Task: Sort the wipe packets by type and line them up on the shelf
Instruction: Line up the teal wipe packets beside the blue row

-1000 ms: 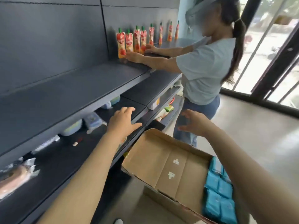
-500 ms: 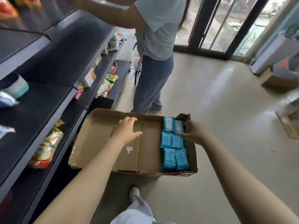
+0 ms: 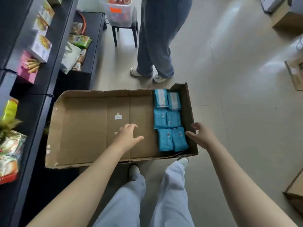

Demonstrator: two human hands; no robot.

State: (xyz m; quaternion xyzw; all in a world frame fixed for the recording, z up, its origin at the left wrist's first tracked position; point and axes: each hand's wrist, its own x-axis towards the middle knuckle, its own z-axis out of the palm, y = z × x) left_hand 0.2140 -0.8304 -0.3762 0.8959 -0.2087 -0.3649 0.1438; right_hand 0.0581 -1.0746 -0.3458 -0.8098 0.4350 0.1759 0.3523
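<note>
Shop aisle with a pale, glossy floor (image 3: pixel 237 71), seen from above. At far left, dark shelving (image 3: pixel 54 51) carries assorted goods: snack bags (image 3: pixel 9 153) at the near end, a pink box (image 3: pixel 26 71) of wafer rolls further along, white biscuit boxes (image 3: pixel 41 46) beyond it, and green packets (image 3: pixel 81 40) on the lowest tier.

Just right of the shelving lies a wide, shallow cardboard box (image 3: pixel 82 128), open at the top, most of its bottom bare. Your left hand (image 3: pixel 128 136) is over that bare bottom, near the middle of the box. It is palm down, fingers spread and relaxed, holding nothing; contact with the cardboard cannot be judged.

Beyond the box's far wall stands a second person, visible as blue jeans (image 3: pixel 157 38) and white shoes (image 3: pixel 158 78), with a clear bin (image 3: pixel 121 13) on a dark stool (image 3: pixel 125 33) just to the left of them in view.

The wipe packets (image 3: pixel 170 120) — all blue, six showing — fill the right end of the box in two columns of three, packed side by side against the right wall. Your right hand (image 3: pixel 202 136) is at that wall, level with the nearest pair of packets: fingers splayed wide, thumb pointing toward the packets, gripping nothing. Whether it touches wall or packet cannot be told.

Your own legs in pale trousers (image 3: pixel 172 194) stand at the box's near edge. More cardboard boxes (image 3: pixel 295 76) sit at the right margin, well apart from the one you work at.
</note>
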